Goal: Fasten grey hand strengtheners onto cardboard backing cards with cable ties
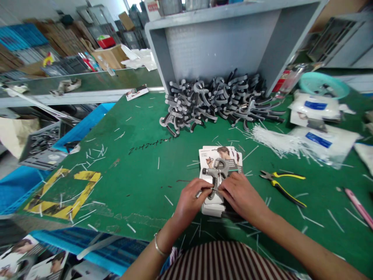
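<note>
A grey hand grip strengthener (223,166) with a coil spring and dark handle padding lies on a stack of printed cards (205,155) before me. My left hand (190,198) is closed in a pinch at its lower handle from the left. From the right, my right hand (241,192) pinches close beside the same handle, its fingertips almost meeting the left ones. Something thin and pale shows between the fingertips, too small to make out. Yellow-and-black cutting pliers (278,182) lie with handles spread to the right of my right hand.
A grey bin (221,46) tipped on its side spills many grip strengtheners (201,101). White cable ties (271,140) lie in a heap beside plastic bags (326,144). Loose tie scraps are scattered over the green table (140,175). A pink cutter (358,206) lies far right; blue crates (84,249) stand left.
</note>
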Action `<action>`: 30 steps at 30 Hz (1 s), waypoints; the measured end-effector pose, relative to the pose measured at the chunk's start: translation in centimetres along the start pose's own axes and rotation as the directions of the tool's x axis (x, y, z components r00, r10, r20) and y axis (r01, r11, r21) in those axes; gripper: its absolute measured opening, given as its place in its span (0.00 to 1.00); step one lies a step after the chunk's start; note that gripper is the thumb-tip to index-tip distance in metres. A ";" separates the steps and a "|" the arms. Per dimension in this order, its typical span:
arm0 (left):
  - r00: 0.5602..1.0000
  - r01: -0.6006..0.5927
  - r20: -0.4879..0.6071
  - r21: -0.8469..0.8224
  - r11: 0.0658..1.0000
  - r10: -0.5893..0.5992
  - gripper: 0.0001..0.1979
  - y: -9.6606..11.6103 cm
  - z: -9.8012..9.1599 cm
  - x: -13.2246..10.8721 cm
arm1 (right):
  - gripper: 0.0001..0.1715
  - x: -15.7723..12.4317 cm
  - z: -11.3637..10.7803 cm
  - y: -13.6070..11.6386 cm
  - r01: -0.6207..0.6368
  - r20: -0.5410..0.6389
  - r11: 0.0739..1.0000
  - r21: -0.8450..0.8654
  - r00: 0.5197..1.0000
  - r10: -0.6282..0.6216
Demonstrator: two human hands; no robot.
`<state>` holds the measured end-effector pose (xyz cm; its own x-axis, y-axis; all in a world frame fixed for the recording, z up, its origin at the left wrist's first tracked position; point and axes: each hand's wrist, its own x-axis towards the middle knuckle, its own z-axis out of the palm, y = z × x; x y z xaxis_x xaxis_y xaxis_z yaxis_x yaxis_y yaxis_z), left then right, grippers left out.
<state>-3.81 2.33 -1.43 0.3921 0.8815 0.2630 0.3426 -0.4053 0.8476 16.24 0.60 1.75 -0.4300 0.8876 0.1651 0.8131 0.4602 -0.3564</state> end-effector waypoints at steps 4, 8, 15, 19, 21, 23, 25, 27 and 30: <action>1.000 -0.011 -0.001 0.011 1.000 0.011 0.05 -0.1 0.3 0.0 | 0.14 0.2 0.0 -0.1 0.009 0.000 1.000 -0.011 1.000 -0.009; 1.000 -0.011 0.003 0.008 1.000 0.011 0.05 -0.2 0.4 0.1 | 0.13 0.4 -0.2 -0.4 0.011 0.016 1.000 -0.029 1.000 -0.010; 0.994 0.100 -0.031 -0.077 0.992 -0.102 0.04 -0.3 -0.2 -0.1 | 0.12 0.3 -0.2 0.0 -0.003 0.042 1.000 0.003 0.999 0.003; 0.997 0.070 -0.009 -0.069 0.995 -0.071 0.05 -0.4 -0.1 0.0 | 0.11 0.4 -0.1 0.0 0.000 0.042 1.000 -0.007 0.999 0.000; 0.999 0.048 -0.001 -0.054 0.997 -0.048 0.05 -0.4 0.1 0.1 | 0.12 0.5 -0.1 -0.2 0.006 0.043 1.000 -0.007 0.999 -0.005; 0.999 0.033 0.010 -0.042 0.999 -0.033 0.05 -0.5 0.1 0.1 | 0.12 0.6 -0.1 -0.2 0.009 0.039 1.000 -0.002 0.999 -0.009; 0.999 0.036 0.013 -0.043 0.998 -0.035 0.05 -0.5 0.1 0.2 | 0.12 0.6 -0.2 -0.2 0.007 0.029 1.000 0.004 1.000 -0.007; 0.998 0.063 0.006 -0.059 0.996 -0.063 0.05 -0.5 0.0 0.1 | 0.11 0.6 -0.2 -0.1 -0.001 0.026 1.000 0.015 1.000 0.001; 0.995 0.103 0.000 -0.082 0.991 -0.103 0.04 -0.5 -0.1 0.1 | 0.11 0.4 -0.3 0.1 -0.016 0.043 0.999 0.029 0.999 0.015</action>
<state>-3.99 2.64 -1.74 0.3545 0.9187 0.1744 0.3102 -0.2915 0.9049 16.21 1.00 2.05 -0.4342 0.8928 0.1196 0.8085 0.4448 -0.3853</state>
